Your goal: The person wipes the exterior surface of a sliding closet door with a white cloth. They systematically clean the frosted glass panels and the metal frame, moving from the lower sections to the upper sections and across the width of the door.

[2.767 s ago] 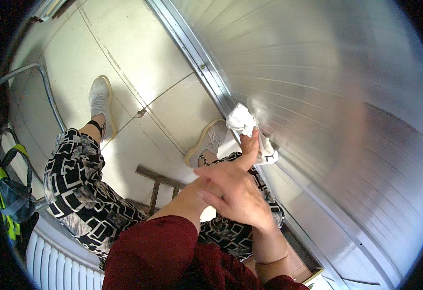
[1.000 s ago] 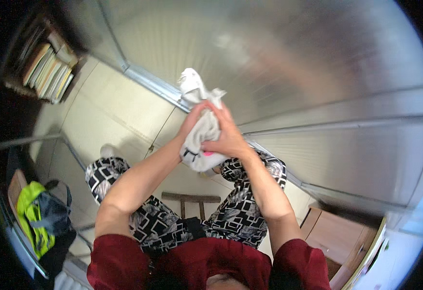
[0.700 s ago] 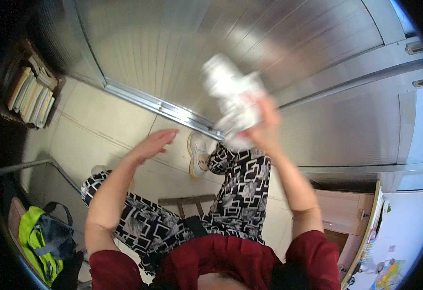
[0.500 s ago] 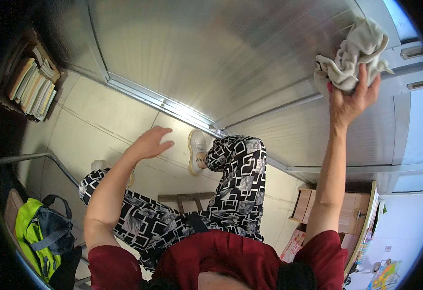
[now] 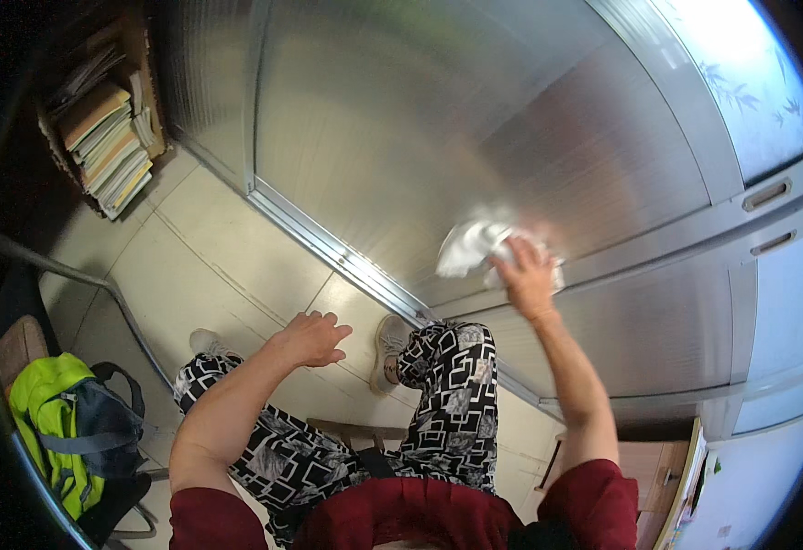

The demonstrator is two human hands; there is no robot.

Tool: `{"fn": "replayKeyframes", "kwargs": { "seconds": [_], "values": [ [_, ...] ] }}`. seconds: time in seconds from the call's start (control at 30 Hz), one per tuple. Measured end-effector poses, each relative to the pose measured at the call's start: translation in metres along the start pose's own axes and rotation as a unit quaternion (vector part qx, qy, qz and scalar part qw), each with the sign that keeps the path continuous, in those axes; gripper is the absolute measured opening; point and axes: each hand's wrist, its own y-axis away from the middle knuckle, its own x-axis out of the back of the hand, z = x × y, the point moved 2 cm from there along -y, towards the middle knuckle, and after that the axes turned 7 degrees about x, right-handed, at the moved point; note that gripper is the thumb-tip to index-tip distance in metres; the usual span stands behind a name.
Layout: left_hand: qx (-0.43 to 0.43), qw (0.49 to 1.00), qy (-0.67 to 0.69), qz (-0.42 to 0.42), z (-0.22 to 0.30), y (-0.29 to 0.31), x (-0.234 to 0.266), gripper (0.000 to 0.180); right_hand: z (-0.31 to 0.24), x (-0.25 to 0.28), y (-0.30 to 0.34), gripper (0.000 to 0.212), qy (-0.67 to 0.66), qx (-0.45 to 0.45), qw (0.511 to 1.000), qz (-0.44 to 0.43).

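My right hand (image 5: 527, 280) presses a crumpled white cloth (image 5: 471, 248) against the silvery ribbed panel of a sliding door (image 5: 401, 137), low on the panel near its upright frame. Both cloth and fingers are a little blurred by motion. My left hand (image 5: 311, 339) hangs over the floor in front of my knees, its fingers loosely bent and slightly apart, with nothing in them.
At the left stands a worn box of stacked books and papers (image 5: 112, 160). A lime-green and grey backpack (image 5: 71, 431) rests on a chair by a curved metal tube (image 5: 112, 291). The door's floor track (image 5: 342, 261) runs past my shoes; a wooden cabinet (image 5: 644, 467) is at lower right.
My right hand has swept the cloth down and to the left across the door panel. My left hand has dropped lower and its fingers have curled in more. The view has shifted slightly.
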Motion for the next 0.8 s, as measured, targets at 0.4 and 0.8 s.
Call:
{"fn": "replayKeyframes", "kwargs": {
  "seconds": [0.4, 0.8],
  "values": [
    [-0.043, 0.998, 0.0, -0.04, 0.008, 0.006, -0.012, 0.048, -0.037, -0.014, -0.106, 0.038, 0.141, 0.002, 0.986, 0.084],
    [-0.022, 0.997, 0.068, 0.001, 0.0, 0.022, -0.001, 0.038, 0.009, 0.202, -0.217, 0.066, 0.094, 0.001, 0.917, 0.388]
  ]
}}
